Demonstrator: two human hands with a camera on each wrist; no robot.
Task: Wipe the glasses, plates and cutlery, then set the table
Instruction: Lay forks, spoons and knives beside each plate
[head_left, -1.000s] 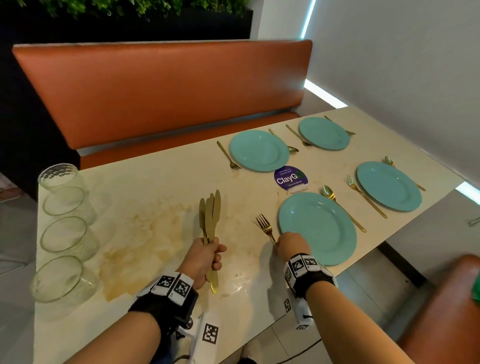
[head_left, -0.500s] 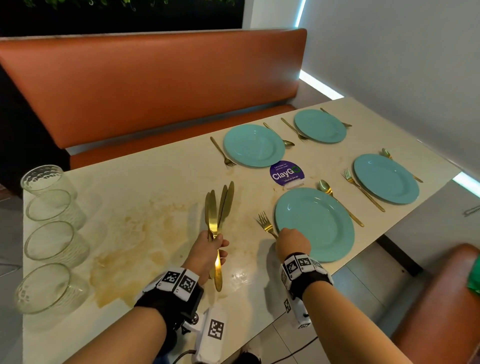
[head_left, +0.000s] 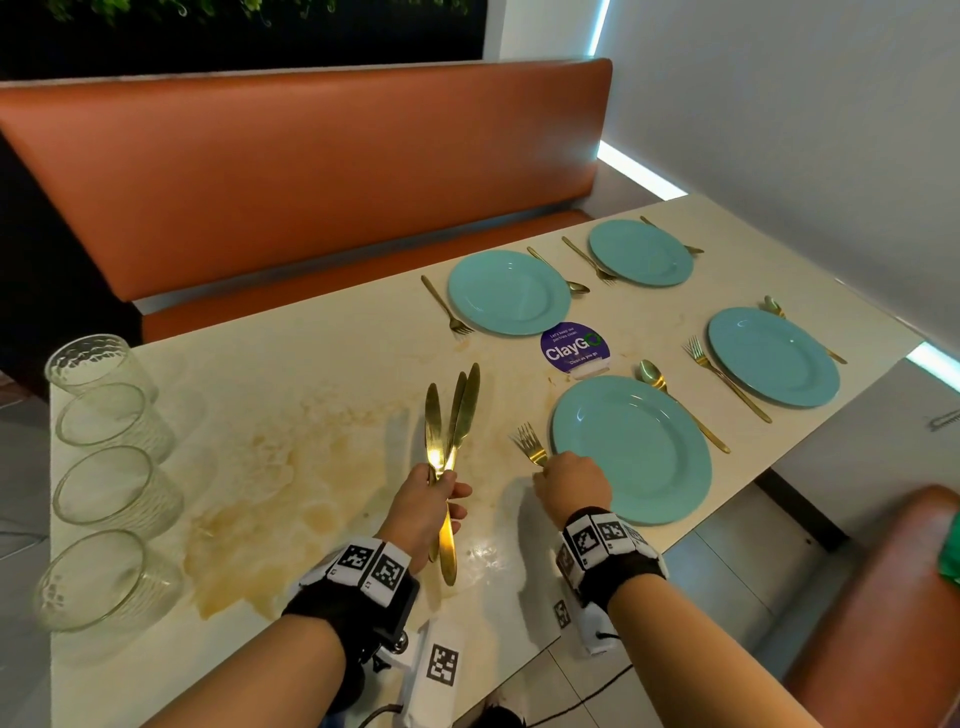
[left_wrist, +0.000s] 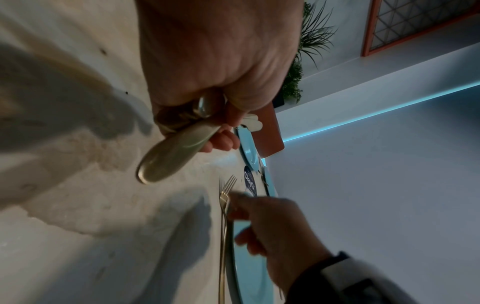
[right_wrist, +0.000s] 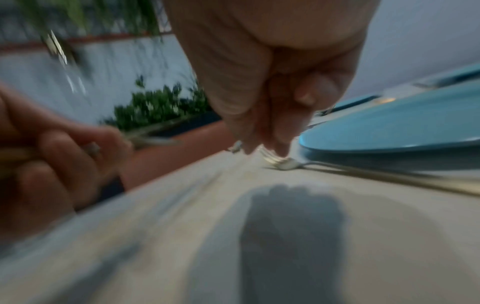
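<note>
My left hand (head_left: 431, 499) grips a bunch of gold knives (head_left: 452, 415) by their handles, blades fanned upward above the table; the handle ends (left_wrist: 176, 148) stick out below my fist. My right hand (head_left: 571, 480) hovers low over the gold fork (head_left: 527, 444), which lies flat on the table left of the near teal plate (head_left: 631, 449). In the right wrist view its fingertips (right_wrist: 259, 144) point down and touch the fork (right_wrist: 283, 162) near the tines, without closing round it. A gold spoon (head_left: 675, 400) lies right of that plate.
Three other teal plates (head_left: 509, 293) (head_left: 641, 252) (head_left: 774, 356) have forks and spoons beside them. Several clear glasses (head_left: 104, 488) line the table's left edge. A purple ClayGo sign (head_left: 574, 347) stands mid-table. An orange bench (head_left: 311, 171) runs behind; a brownish stain (head_left: 291, 499) marks the tabletop.
The knives in my left hand have fanned apart and one has slid lower in the grip. My right hand has stayed at the fork beside the near plate.
</note>
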